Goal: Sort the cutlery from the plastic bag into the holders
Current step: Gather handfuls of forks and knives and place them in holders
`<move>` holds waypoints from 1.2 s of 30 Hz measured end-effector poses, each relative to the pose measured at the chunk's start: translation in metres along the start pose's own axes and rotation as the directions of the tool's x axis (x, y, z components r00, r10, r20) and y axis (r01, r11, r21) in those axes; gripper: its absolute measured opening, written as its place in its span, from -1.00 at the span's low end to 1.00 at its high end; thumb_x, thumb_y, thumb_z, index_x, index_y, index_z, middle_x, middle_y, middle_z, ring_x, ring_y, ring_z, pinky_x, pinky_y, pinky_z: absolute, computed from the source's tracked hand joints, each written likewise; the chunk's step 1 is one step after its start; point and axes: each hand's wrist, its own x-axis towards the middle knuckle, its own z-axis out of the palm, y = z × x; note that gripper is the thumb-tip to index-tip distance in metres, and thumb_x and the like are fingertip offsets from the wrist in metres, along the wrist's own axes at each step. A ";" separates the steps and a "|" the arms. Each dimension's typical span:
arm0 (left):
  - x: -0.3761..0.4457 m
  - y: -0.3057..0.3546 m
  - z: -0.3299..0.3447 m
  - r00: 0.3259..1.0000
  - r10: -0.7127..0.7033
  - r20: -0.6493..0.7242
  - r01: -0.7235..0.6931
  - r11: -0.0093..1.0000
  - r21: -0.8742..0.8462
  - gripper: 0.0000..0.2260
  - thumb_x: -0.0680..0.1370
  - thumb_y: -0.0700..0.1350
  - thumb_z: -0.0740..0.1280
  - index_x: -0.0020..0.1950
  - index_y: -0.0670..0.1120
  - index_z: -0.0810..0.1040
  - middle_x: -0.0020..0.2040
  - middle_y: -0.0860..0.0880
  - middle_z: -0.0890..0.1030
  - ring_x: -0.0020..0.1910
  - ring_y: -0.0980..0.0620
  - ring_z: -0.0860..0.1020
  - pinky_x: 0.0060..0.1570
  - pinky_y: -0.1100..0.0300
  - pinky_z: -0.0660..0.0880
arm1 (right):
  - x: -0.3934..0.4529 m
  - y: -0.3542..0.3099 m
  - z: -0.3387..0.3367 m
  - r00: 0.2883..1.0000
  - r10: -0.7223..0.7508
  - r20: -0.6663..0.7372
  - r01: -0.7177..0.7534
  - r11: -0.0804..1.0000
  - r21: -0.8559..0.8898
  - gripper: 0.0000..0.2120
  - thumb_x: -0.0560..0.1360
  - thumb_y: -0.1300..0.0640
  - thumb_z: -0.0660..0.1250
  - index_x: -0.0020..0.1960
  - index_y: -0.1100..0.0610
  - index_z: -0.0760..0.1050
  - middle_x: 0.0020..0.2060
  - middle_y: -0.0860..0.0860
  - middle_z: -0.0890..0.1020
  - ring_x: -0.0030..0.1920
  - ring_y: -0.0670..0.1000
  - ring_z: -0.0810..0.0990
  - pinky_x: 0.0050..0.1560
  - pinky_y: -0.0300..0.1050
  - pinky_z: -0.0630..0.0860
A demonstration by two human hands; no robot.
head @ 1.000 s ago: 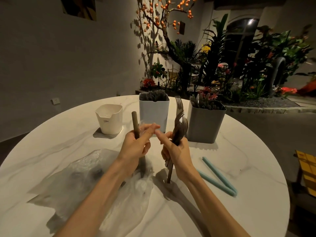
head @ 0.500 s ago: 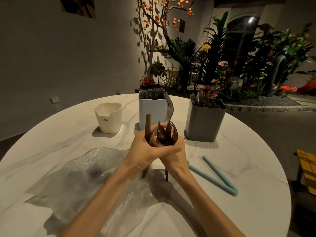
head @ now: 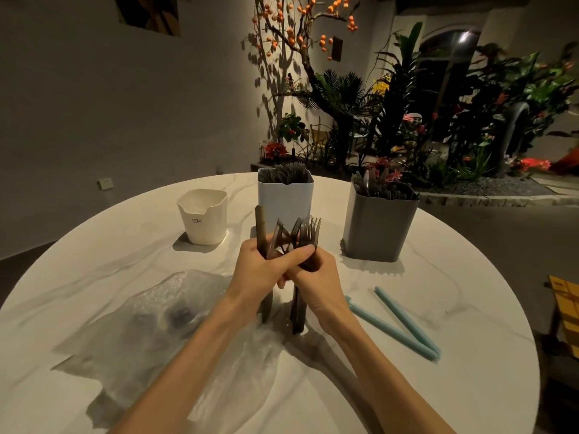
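Both hands are clenching one upright bunch of forks (head: 300,236) above the table (head: 438,277), left hand (head: 263,270) also holding a brown stick (head: 260,227), right hand (head: 316,283) gripping mid-handle. Forks are looking light, stiff, probably slippery plastic; gripping handles suits. Plastic bag (head: 156,324) is lying left; holders (head: 285,198) are standing behind.

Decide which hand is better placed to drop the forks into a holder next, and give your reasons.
Probably the right hand: it grips the forks by their handles, and both the white holder and grey holder stand ahead. The left hand also holds a brown handle.
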 end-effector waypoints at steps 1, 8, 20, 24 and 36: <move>-0.001 0.002 -0.001 1.000 0.005 0.004 -0.005 0.999 -0.037 -0.75 0.41 -0.05 0.56 -0.06 -0.20 0.68 -0.39 -0.12 0.57 -0.46 0.05 0.49 -0.37 0.22 0.50 | -0.001 -0.001 0.001 1.000 -0.011 0.015 0.011 1.000 -0.004 -0.90 0.57 0.19 0.40 0.04 0.01 0.61 -0.26 0.00 0.69 -0.30 -0.05 0.66 -0.25 -0.25 0.62; 0.003 0.004 -0.013 0.987 -0.035 0.156 0.074 0.965 -0.253 -0.70 0.46 0.00 0.46 0.15 -0.07 0.66 -0.43 -0.03 0.48 -0.55 0.12 0.24 -0.54 0.34 0.22 | 0.000 -0.012 -0.008 0.997 -0.068 0.047 0.061 0.988 0.141 -0.73 0.54 -0.06 0.32 -0.03 0.16 0.59 -0.41 0.07 0.59 -0.48 0.00 0.52 -0.43 -0.19 0.53; 0.012 -0.005 -0.019 0.930 -0.258 0.261 0.360 0.776 -0.518 -0.68 0.48 -0.19 0.26 0.21 -0.22 0.56 -0.15 -0.14 0.50 -0.40 0.09 0.28 -0.47 0.29 0.26 | 0.007 -0.008 -0.014 0.980 0.190 0.062 -0.198 0.968 0.157 -0.56 0.54 -0.17 0.39 -0.34 0.10 0.41 -0.49 0.01 0.35 -0.51 -0.07 0.32 -0.45 -0.23 0.33; 0.012 -0.009 -0.018 0.909 -0.253 0.330 0.374 0.846 -0.381 -0.72 0.71 -0.11 0.14 0.23 -0.24 0.56 -0.23 -0.09 0.47 -0.37 0.10 0.33 -0.37 0.25 0.30 | 0.007 -0.012 -0.017 0.975 0.219 0.043 -0.222 0.971 0.086 -0.66 0.49 -0.12 0.47 -0.22 0.11 0.50 -0.52 -0.04 0.35 -0.53 -0.10 0.28 -0.50 -0.27 0.27; -0.002 -0.001 -0.021 0.676 -0.303 0.672 0.407 0.914 0.002 -0.82 0.71 -0.12 0.19 0.15 -0.22 0.49 -0.35 -0.04 0.36 -0.48 0.12 0.27 -0.46 0.29 0.24 | 0.012 -0.025 -0.034 0.989 0.140 -0.052 -0.127 0.972 0.197 -0.69 0.33 -0.02 0.58 -0.12 0.14 0.57 -0.52 -0.15 0.46 -0.49 -0.14 0.39 -0.40 -0.24 0.41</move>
